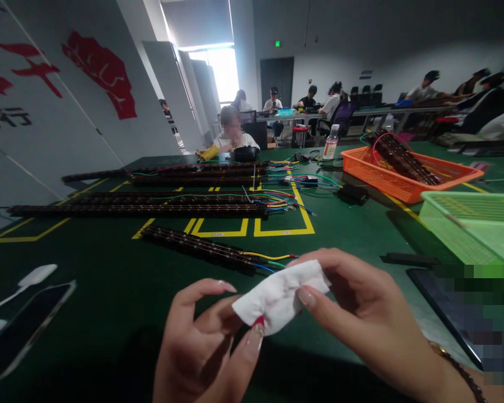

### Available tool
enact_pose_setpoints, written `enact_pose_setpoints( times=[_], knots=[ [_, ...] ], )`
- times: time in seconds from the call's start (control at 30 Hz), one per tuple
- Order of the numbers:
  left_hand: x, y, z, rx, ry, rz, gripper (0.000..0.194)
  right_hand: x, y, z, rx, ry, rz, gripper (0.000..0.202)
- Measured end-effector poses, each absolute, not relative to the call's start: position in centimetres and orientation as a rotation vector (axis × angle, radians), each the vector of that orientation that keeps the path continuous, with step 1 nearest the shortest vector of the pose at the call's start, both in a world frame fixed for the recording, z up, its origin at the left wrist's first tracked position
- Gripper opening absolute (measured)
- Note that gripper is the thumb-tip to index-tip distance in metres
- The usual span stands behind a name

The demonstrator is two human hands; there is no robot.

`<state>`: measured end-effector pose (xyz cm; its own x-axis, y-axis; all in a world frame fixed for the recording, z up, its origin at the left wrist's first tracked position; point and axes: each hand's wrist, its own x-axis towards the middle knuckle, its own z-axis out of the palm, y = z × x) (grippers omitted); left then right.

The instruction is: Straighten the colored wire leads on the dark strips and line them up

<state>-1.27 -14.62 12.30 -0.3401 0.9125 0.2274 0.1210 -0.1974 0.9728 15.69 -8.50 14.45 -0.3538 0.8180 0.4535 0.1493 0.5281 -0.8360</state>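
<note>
A crumpled white tissue [280, 296] is held up in front of me between both hands. My left hand [212, 341] pinches its lower left part, thumb in front, with a small red spot at the thumb tip. On the tissue's right side, the thumb and fingers of my right hand [357, 313] grip it. Just beyond lies a short dark wired bar [197, 246] with yellow, green and blue leads, partly covered by the tissue. Farther back, long dark bars [143, 210] lie side by side with coloured wires at their right ends.
An orange basket [373, 174] holding dark bars and a green basket [449, 229] stand at the right. A bottle [331, 143] is behind. A phone [25, 330] and white adapter [37, 275] lie at the left, a dark device [441, 313] at the right. A person [233, 134] sits opposite.
</note>
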Motion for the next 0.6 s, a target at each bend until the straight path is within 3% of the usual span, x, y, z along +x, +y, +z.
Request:
enact_pose_setpoints(
  times=[0.1,0.3,0.43,0.6],
  knots=[
    [-2.3,-14.1,11.7,1.61,1.53,1.385,0.009,15.6,-8.1,14.0,-0.796,-1.86,0.677,0.014],
    [-2.0,-13.7,12.3,1.504,1.462,1.317,0.02,15.8,-8.0,13.9,-0.679,-1.997,0.279,0.019],
    [-1.6,-13.8,12.4,1.376,1.36,1.281,0.028,16.1,-8.2,13.1,-0.427,-2.125,-0.181,0.022],
    [-1.3,-14.5,12.0,1.241,1.212,1.435,0.032,16.0,-8.2,12.3,-0.259,-2.056,-0.505,0.022]
  ],
)
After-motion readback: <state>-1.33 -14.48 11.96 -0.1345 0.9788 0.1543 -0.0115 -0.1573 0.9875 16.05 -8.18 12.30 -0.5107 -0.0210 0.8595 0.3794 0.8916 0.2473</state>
